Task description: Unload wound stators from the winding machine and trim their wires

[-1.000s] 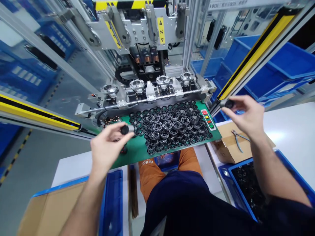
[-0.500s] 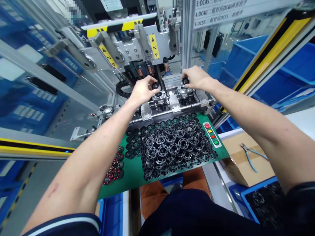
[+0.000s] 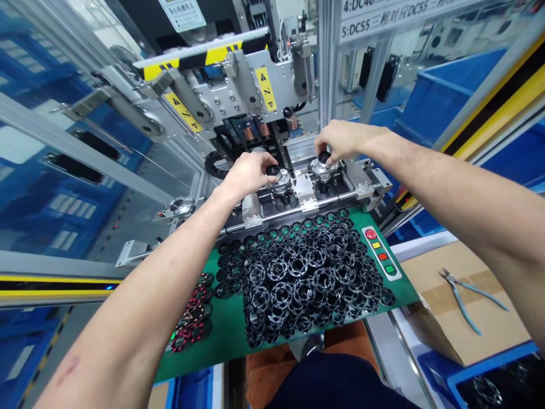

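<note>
My left hand [image 3: 249, 175] pinches a black motor stator core [image 3: 273, 170] at the left round metal fixture [image 3: 283, 185]. My right hand [image 3: 347, 140] has its fingers closed around another black stator core [image 3: 324, 156] on the right round fixture [image 3: 331, 170]. Fingers partly cover both cores, and whether they are fully seated I cannot tell. Nearer to me, a large stack of black stator cores [image 3: 298, 267] lies on the green work surface [image 3: 225, 335]. Left of it are several stators wound with reddish wire [image 3: 193, 313], partly behind my left forearm.
A winding machine head [image 3: 230, 91] with yellow arrow labels hangs above the fixtures. A button panel [image 3: 382, 253] is at the right of the green surface. Cutting pliers [image 3: 462, 292] lie on a cardboard box [image 3: 426, 284]. A blue bin [image 3: 455, 378] of black parts stands below it.
Both hands have lowered the stator cores closer to the fixtures. The whole view has shifted as the head moved.
</note>
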{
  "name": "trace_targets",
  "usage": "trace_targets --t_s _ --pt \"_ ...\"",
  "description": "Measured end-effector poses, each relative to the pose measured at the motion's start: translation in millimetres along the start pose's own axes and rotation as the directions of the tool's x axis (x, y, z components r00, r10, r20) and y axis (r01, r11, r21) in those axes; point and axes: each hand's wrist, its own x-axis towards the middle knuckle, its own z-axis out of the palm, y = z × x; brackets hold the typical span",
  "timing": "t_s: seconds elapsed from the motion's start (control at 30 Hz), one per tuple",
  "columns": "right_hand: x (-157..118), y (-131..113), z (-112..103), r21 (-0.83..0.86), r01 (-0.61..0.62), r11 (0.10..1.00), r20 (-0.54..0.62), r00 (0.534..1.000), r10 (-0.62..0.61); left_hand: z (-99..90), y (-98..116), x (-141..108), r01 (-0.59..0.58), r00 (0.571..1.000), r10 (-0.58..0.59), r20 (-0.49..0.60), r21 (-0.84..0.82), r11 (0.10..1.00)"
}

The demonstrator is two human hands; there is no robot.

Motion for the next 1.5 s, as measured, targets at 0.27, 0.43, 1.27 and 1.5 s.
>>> trace_targets --t_s 0.27,0.43,1.27,1.5 --pt "-1 -3 -6 -0.047 -0.029 0.998 0.073 0.997 0.032 -4.6 -6 19 0.001 0.996 -0.002 0.092 0.015 1.0" --pt "3 15 -3 -0.024 0.014 1.0 0.11 0.994 -0.011 2.1 -8 10 -0.022 0.998 0.021 0.066 0.017 1.0" --pt "-81 -150 13 -0.186 0.03 0.982 -0.216 0.974 -0.07 -25.9 -19 -297 0.141 0.935 -0.102 -0.339 0.094 0.986" --pt "-103 -436 70 -0.227 0.228 0.947 -0.025 0.971 -0.239 41.9 -9 -382 0.343 0.937 -0.348 -0.026 0.253 0.905"
